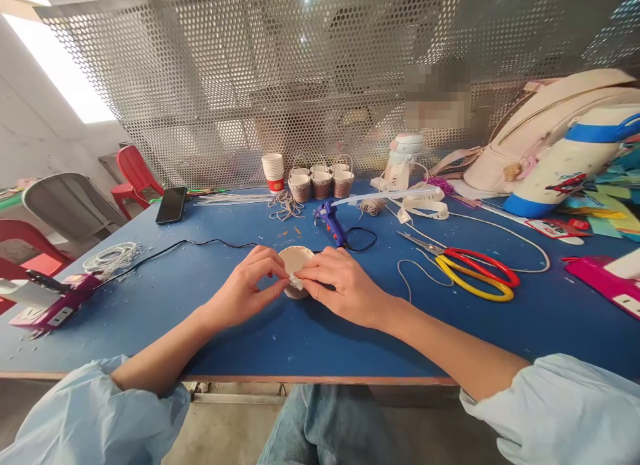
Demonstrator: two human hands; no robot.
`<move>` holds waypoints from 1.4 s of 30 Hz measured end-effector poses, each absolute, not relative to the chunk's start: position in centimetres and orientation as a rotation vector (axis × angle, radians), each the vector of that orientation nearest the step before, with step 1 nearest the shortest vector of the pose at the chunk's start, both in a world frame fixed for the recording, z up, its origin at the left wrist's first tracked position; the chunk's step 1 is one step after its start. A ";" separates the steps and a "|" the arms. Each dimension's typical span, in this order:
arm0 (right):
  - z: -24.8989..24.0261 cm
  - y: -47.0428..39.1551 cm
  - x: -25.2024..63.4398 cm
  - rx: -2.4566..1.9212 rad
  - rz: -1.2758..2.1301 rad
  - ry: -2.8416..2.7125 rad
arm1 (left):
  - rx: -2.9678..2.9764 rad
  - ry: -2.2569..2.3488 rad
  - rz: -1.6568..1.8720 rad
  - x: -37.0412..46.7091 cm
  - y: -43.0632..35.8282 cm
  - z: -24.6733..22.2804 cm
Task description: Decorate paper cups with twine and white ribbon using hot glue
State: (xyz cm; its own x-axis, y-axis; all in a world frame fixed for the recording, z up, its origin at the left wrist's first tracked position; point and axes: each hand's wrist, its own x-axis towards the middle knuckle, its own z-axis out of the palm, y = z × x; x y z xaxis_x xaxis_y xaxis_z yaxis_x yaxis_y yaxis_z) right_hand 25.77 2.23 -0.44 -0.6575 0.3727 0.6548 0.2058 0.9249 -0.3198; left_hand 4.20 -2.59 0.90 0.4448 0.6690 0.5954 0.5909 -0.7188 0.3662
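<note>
A small pale cup (296,258) with a light trim on its rim stands on the blue table between my hands. My left hand (250,278) pinches at the near edge of the cup, thumb and fingertips together. From the other side, my right hand (343,281) has its fingers closed on the same near rim, where a little whitish material shows between the fingertips. Whether that bit belongs to the cup is too small to tell. Just behind the cup lies a blue glue gun (331,223) with a long clear glue stick in its back.
Behind are several small handled baskets (321,183), stacked paper cups (273,171) and twine (286,206). Red-and-yellow scissors (465,265), a measuring tape (425,205) and bottles (570,161) lie or stand right. A phone (171,205), power strip (63,301) and black cord (165,251) are left.
</note>
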 end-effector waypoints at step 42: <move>0.0 1.1 24.7 -0.677 0.118 -2.205 | 2.754 1.138 1.331 5.7 -3.0 -0.1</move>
State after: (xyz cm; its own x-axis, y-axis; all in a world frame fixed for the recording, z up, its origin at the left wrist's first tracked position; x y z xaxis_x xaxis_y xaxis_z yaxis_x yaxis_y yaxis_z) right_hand 24.66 1.11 0.05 -0.5300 0.5058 0.6806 0.4302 0.8521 -0.2982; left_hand 5.73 -2.98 -0.08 0.4262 0.5365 0.7283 0.6357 -0.7504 0.1808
